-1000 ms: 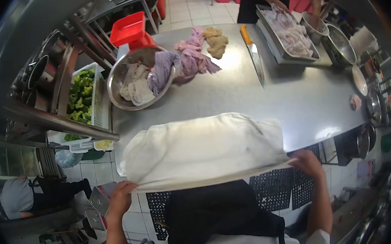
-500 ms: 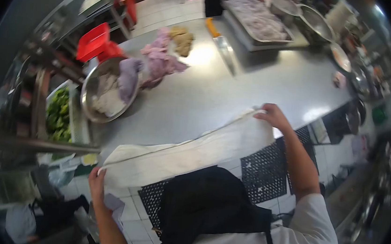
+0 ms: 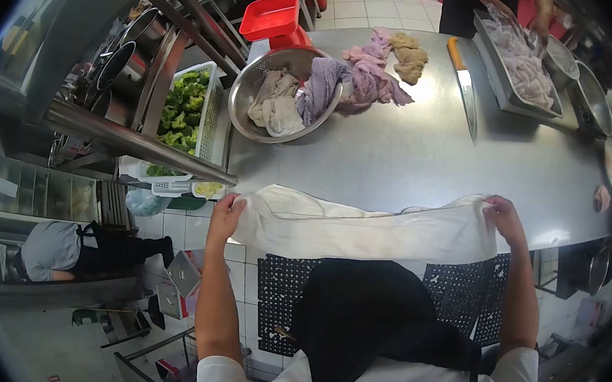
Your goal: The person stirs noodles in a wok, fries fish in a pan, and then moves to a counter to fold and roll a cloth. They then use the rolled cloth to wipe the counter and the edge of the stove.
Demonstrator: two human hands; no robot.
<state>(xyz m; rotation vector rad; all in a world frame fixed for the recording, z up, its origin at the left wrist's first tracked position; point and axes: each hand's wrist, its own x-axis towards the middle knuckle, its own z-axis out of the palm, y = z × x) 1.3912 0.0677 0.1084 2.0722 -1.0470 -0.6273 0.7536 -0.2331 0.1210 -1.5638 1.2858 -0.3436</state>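
A long white cloth (image 3: 368,234) is stretched between my two hands, folded lengthwise, along the front edge of the metal table (image 3: 412,164). My left hand (image 3: 226,216) pinches its left end. At the opposite end, my right hand (image 3: 504,219) grips the corner, slightly higher than the left. The middle of the cloth sags a little, with its lower edge hanging past the table edge. Beyond it, a metal colander (image 3: 238,114) holds a whitish cloth (image 3: 277,103) and a purple cloth (image 3: 323,89) draped over its rim.
Pink cloths (image 3: 372,79) and a tan cloth (image 3: 409,57) lie behind. A knife (image 3: 465,92) with an orange handle rests farther right. Another person's hands (image 3: 539,26) are at a tray (image 3: 507,96). A basket of broccoli (image 3: 185,109) stands left, below a metal rail (image 3: 141,138).
The view has swung, so the table contents appear farther right. My hands have come to a more level position, and the cloth hangs straighter between them, no longer slanting steeply.
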